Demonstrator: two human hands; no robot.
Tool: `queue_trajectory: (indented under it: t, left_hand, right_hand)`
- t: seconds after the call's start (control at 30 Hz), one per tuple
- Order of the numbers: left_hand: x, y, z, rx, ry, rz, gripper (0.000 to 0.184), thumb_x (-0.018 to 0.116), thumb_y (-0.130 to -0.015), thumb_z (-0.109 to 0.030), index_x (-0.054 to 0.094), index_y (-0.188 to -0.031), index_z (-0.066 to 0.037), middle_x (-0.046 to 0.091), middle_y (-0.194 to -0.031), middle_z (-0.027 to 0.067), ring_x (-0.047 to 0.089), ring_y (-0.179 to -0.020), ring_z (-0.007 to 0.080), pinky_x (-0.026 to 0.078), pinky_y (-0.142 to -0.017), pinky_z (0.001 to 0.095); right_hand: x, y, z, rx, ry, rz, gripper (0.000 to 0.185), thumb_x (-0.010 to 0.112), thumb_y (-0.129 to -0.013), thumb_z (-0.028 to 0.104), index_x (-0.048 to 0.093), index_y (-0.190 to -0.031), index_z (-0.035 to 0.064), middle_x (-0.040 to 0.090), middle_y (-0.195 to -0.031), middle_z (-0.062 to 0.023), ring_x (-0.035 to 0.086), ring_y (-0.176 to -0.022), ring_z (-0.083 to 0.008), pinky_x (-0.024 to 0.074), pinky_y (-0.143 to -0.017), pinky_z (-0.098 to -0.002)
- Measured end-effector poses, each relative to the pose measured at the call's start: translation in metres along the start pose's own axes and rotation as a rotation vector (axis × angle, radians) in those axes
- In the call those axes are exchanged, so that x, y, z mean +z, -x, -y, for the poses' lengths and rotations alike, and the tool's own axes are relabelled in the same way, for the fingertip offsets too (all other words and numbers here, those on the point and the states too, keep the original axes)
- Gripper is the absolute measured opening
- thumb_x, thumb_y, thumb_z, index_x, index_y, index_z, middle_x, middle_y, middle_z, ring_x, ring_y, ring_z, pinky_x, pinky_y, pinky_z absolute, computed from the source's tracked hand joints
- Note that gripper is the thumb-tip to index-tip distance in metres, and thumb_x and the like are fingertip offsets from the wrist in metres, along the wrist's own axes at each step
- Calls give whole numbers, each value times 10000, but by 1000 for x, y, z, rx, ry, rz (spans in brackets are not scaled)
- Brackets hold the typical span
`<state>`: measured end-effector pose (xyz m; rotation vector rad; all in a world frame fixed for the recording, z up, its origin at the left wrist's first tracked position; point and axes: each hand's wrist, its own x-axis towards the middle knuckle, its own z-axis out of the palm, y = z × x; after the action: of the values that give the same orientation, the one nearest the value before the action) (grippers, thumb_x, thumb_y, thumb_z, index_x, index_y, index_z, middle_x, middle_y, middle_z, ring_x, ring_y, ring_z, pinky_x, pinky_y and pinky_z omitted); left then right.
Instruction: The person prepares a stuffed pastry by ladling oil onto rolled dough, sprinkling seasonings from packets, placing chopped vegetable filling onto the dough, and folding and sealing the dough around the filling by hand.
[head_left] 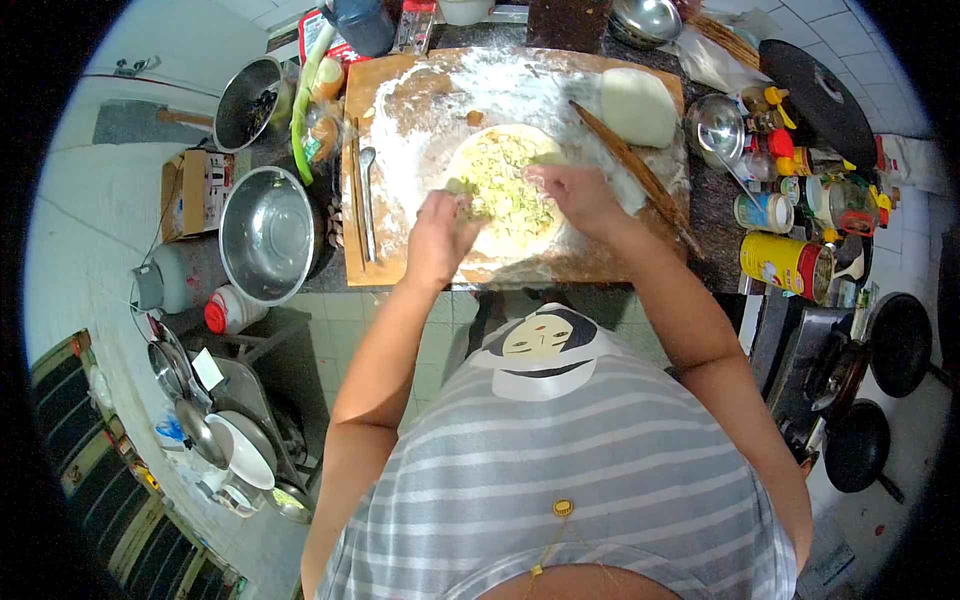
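A round sheet of dough (512, 222) covered with chopped green and pale filling lies on a floured wooden board (405, 100). Over its left edge, my left hand (440, 238) has its fingers curled together. At the opposite edge, the fingers of my right hand (582, 198) are bent into a pinch above the filling. What either hand holds, if anything, is too small to make out. To the right of the sheet, a wooden rolling pin (636, 172) lies at a slant. Behind it rests a smooth lump of dough (638, 107).
Chopsticks (356, 195) and a metal spoon (369, 205) lie along the board's left side. Beyond them stand a large steel bowl (268, 235) and a smaller one (250, 103). Several seasoning jars and a yellow can (785, 267) crowd the right. Frying pans (857, 445) hang lower right.
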<state>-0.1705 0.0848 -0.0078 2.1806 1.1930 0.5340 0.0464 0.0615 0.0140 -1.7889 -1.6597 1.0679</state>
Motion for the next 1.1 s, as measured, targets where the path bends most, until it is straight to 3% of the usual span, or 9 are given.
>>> queue_trajectory:
  t: [0.07,0.3,0.43,0.57,0.63,0.8,0.97,1.07,1.1]
  left_hand:
    - [7,13,1,81,-134,104,535,682,-629,-243,425,-1045,-23,438,-967,172,479,-848,345,424,-715,383]
    - [13,-15,6,98,-94,-106,397,647,-673,-158,467,-997,-17,446,-969,181,483,-852,342,421,-731,376]
    - [0,-35,16,5,6,-135,315,537,-756,-87,457,-1048,2,486,-968,202,496,-869,349,425,-749,372]
    - [18,-22,10,-114,69,-65,304,398,-845,-104,427,-1124,12,467,-1072,225,474,-970,356,394,-856,368]
    - [35,-18,1,-195,239,11,497,335,-884,-293,279,-1245,44,316,-1262,243,307,-1179,354,245,-988,363]
    - [37,-27,-14,26,239,19,472,351,-870,-308,365,-1205,24,296,-1288,210,260,-1203,350,182,-1007,376]
    - [34,-35,10,59,-36,-70,462,347,-865,-338,407,-1190,-15,282,-1294,207,246,-1204,362,171,-992,448]
    - [45,-36,2,84,-152,67,500,349,-860,-379,398,-1196,-12,230,-1313,218,220,-1209,373,166,-990,460]
    - [49,-36,3,113,-90,118,525,429,-836,-361,339,-1248,-49,195,-1336,197,172,-1233,357,142,-1009,432]
  right_hand:
    - [0,3,3,92,-63,-62,249,499,-778,118,572,-1013,80,584,-959,-136,570,-847,-288,439,-755,-324]
    - [13,-10,4,-147,114,-154,240,552,-758,180,601,-966,70,610,-896,-124,595,-792,-204,446,-719,-286]
    - [-2,-34,-12,-54,64,-149,222,514,-765,165,597,-935,48,587,-914,-168,566,-833,-308,439,-745,-367]
    - [-16,-57,-32,81,170,-163,230,473,-780,127,592,-967,68,593,-907,-166,569,-831,-308,438,-739,-390]
    - [-15,-66,-38,132,229,-156,238,458,-784,129,593,-973,77,580,-924,-178,554,-848,-320,429,-751,-390]
    - [-4,-76,-60,24,325,-282,238,437,-751,96,594,-918,33,571,-823,-222,554,-782,-359,430,-730,-422]
    - [-7,-27,-42,143,344,-98,223,470,-739,82,566,-936,41,509,-950,-205,510,-888,-352,416,-772,-408]
    - [10,-17,-57,103,297,-43,249,503,-731,83,544,-975,57,443,-1051,-179,473,-956,-346,404,-803,-395]
    - [14,-17,-62,81,297,-10,264,515,-729,85,537,-991,62,420,-1081,-170,461,-976,-344,401,-814,-391]
